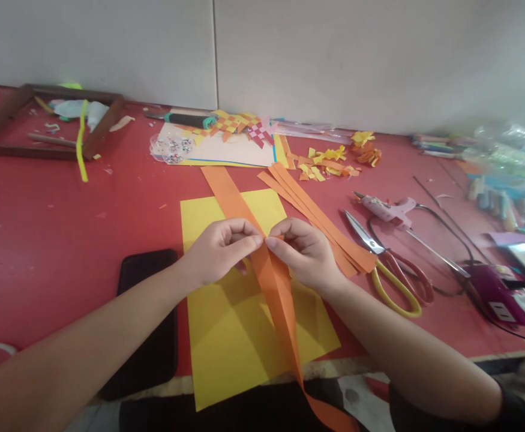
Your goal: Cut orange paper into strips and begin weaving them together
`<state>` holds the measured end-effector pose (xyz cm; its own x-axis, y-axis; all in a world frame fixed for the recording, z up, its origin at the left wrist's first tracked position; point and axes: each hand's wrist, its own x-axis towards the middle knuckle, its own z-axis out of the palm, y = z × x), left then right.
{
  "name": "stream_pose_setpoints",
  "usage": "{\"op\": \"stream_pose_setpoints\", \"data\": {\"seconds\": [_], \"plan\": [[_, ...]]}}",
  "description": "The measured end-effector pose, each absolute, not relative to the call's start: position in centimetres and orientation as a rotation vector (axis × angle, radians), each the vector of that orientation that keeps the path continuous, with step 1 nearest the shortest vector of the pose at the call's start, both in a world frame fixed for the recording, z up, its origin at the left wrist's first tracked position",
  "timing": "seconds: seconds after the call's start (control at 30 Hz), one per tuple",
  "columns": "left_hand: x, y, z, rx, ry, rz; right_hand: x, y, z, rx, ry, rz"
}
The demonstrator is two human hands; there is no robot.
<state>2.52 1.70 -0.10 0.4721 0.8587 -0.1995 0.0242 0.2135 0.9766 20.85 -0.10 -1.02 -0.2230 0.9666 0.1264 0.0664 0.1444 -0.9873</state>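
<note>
Both my hands meet over a yellow sheet of paper (226, 336), pinching one long orange paper strip (280, 300). My left hand (226, 249) is closed on the strip's left edge, thumb on top. Close against it, my right hand (305, 249) pinches the same strip, thumb and fingertips together. A lengthwise crease shows in the strip below my fingers, and its near end hangs curling over the table edge. Its far part runs up past the yellow sheet. Several cut orange strips (320, 216) lie fanned out just beyond my right hand.
Scissors (383, 258) and a pink glue gun (388, 210) with its cord lie at right, near a purple power box (505, 294). A black phone (147, 324) sits left of the yellow sheet. Paper scraps (325, 165), a black-and-teal handled tool (190, 120) and a brown frame (104, 123) lie at the back.
</note>
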Motion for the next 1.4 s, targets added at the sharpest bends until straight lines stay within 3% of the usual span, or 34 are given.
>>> {"op": "stream_pose_setpoints", "data": {"seconds": [0.47,1.07,1.4], "plan": [[2.45,1.86,-0.22,1.249,0.939,0.724,21.05,0.05,-1.11,-1.079,-1.473,1.279],[2.58,1.73,0.19,1.132,0.961,0.706,20.97,-0.25,-1.81,-1.085,-1.559,1.035],[2.35,1.79,0.51,1.191,0.914,0.704,21.42,0.08,-1.20,-1.065,-1.429,1.352]]}}
